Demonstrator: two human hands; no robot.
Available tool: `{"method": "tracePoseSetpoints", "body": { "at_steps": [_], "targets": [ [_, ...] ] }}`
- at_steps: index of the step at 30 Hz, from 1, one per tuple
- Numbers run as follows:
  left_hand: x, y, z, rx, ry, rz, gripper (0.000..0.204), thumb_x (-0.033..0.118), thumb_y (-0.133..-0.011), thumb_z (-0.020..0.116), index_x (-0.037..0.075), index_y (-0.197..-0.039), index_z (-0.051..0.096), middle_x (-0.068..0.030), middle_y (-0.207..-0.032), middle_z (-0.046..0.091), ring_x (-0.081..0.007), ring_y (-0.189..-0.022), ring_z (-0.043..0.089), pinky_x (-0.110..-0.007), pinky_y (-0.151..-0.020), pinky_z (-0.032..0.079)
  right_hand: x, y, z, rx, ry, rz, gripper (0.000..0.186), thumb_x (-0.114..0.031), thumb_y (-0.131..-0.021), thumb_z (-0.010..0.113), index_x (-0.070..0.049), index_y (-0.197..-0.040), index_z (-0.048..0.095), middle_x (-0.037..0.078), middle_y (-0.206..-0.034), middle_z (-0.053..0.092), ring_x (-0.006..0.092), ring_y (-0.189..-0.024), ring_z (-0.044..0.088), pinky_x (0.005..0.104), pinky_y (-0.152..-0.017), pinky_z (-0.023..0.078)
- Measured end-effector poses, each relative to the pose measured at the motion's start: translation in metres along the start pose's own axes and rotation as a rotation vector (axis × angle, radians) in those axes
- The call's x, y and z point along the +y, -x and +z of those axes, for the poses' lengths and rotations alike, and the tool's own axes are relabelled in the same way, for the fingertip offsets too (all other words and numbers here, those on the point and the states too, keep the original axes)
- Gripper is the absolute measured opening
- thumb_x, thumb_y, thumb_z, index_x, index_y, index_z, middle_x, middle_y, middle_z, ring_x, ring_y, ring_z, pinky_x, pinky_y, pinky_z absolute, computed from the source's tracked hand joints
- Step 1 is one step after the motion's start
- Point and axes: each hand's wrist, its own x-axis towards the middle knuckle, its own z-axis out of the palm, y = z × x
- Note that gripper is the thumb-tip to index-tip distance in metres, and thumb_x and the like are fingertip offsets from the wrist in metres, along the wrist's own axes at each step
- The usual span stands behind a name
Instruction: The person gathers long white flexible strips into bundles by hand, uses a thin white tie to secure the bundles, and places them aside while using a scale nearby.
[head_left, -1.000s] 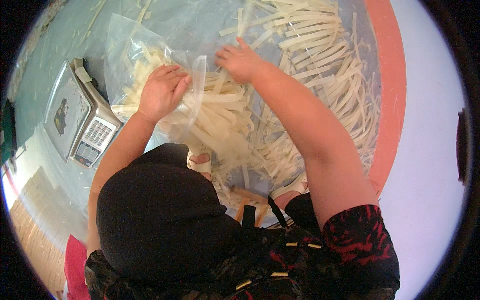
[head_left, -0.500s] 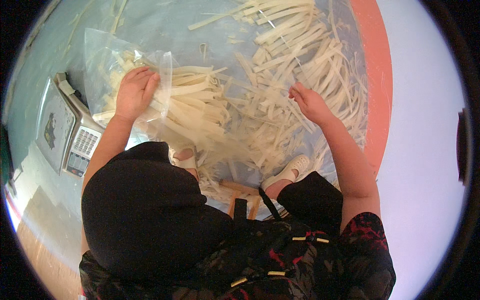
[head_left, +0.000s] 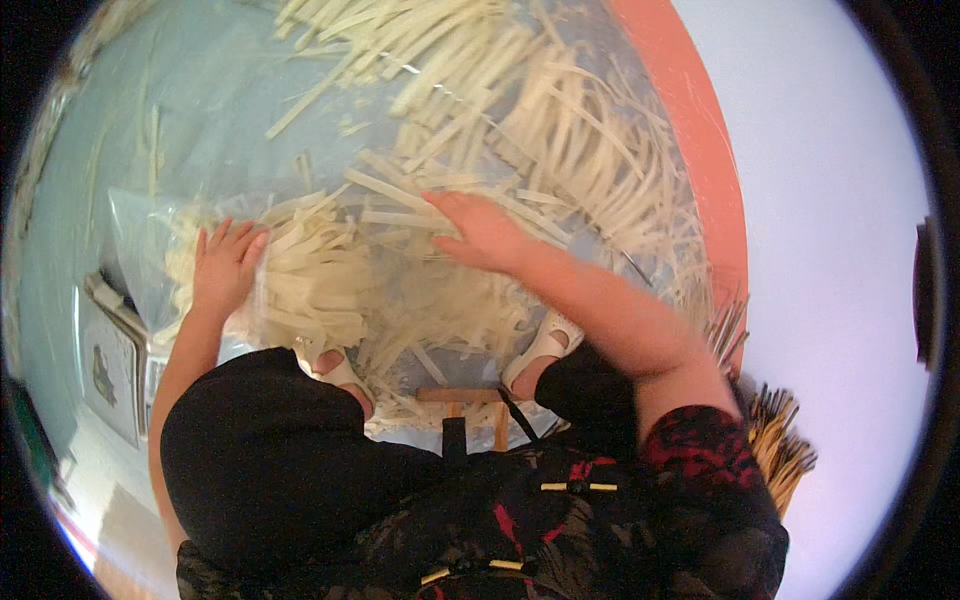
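Note:
My left hand (head_left: 228, 268) lies flat with its fingers spread on a clear plastic bag (head_left: 140, 235). Pale, flat, dried-looking strips (head_left: 310, 270) fill the bag and fan out of its mouth to the right. Over the loose strips to the right of that bundle, my right hand (head_left: 480, 232) reaches across with fingers stretched and thumb apart. Nothing shows in its grasp; whether its fingertips touch the strips I cannot tell.
More pale strips (head_left: 590, 140) lie heaped on the grey floor along an orange-red band (head_left: 690, 130). A scale (head_left: 115, 370) stands at left. Between my white shoes (head_left: 545, 350) is a wooden stool edge (head_left: 460, 394). Thin sticks (head_left: 780, 450) stand by my right elbow.
My right hand has swung left toward the bag, and its curled fingers have straightened. My left hand stays on the bag. The whole view has shifted, bringing the sticks into sight.

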Motion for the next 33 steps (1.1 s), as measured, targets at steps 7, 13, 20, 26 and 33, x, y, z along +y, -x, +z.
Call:
{"method": "tracePoseSetpoints", "body": {
  "at_steps": [7, 13, 20, 26, 33],
  "targets": [
    [0.043, -0.049, -0.106, 0.034, -0.014, 0.402, 0.031, 0.022, -0.09, 0.061, 0.007, -0.117, 0.063, -0.0134, -0.118, 0.061, -0.0344, -0.107, 0.057, -0.041, -0.092, 0.046, 0.159, 0.176, -0.161, -0.102, 0.176, 0.479, 0.035, -0.025, -0.086, 0.055, -0.01, -0.115, 0.066, 0.018, -0.107, 0.067, 0.0375, -0.099, 0.063, 0.0451, -0.087, 0.049],
    [0.175, -0.081, -0.161, -0.163, -0.018, 0.59, 0.028, 0.019, -0.092, 0.06, 0.007, -0.117, 0.062, -0.0142, -0.116, 0.061, -0.0329, -0.11, 0.058, -0.04, -0.095, 0.046, 0.285, 0.303, -0.063, 0.311, 0.012, 0.822, 0.032, -0.025, -0.088, 0.052, -0.01, -0.113, 0.066, 0.018, -0.104, 0.068, 0.0363, -0.099, 0.063, 0.0442, -0.086, 0.05],
    [0.302, -0.077, -0.089, -0.369, 0.12, 0.65, 0.026, 0.021, -0.092, 0.061, 0.01, -0.115, 0.065, -0.0142, -0.111, 0.065, -0.032, -0.105, 0.061, -0.039, -0.094, 0.047, 0.311, 0.275, 0.042, 0.537, 0.375, 0.639, 0.031, -0.027, -0.087, 0.057, -0.011, -0.112, 0.063, 0.017, -0.1, 0.067, 0.0385, -0.093, 0.063, 0.0462, -0.084, 0.05],
    [0.386, -0.062, -0.022, -0.311, 0.15, 0.66, 0.031, 0.018, -0.089, 0.062, 0.012, -0.119, 0.063, -0.0145, -0.115, 0.063, -0.0311, -0.107, 0.06, -0.039, -0.094, 0.047, 0.259, 0.269, 0.033, 0.354, -0.078, 0.291, 0.023, -0.028, -0.089, 0.057, -0.006, -0.094, 0.061, 0.019, -0.087, 0.062, 0.0401, -0.083, 0.06, 0.0474, -0.072, 0.048],
    [0.489, -0.024, 0.045, -0.068, -0.113, 1.296, 0.06, 0.019, -0.083, 0.062, 0.015, -0.14, 0.043, -0.0084, -0.14, 0.049, -0.0249, -0.14, 0.032, -0.056, -0.114, 0.017, 0.186, 0.258, 0.048, 0.4, -0.44, 0.193, 0.026, -0.027, -0.091, 0.055, -0.003, -0.098, 0.062, 0.021, -0.087, 0.065, 0.0427, -0.085, 0.062, 0.0508, -0.073, 0.049]
  ]
}}
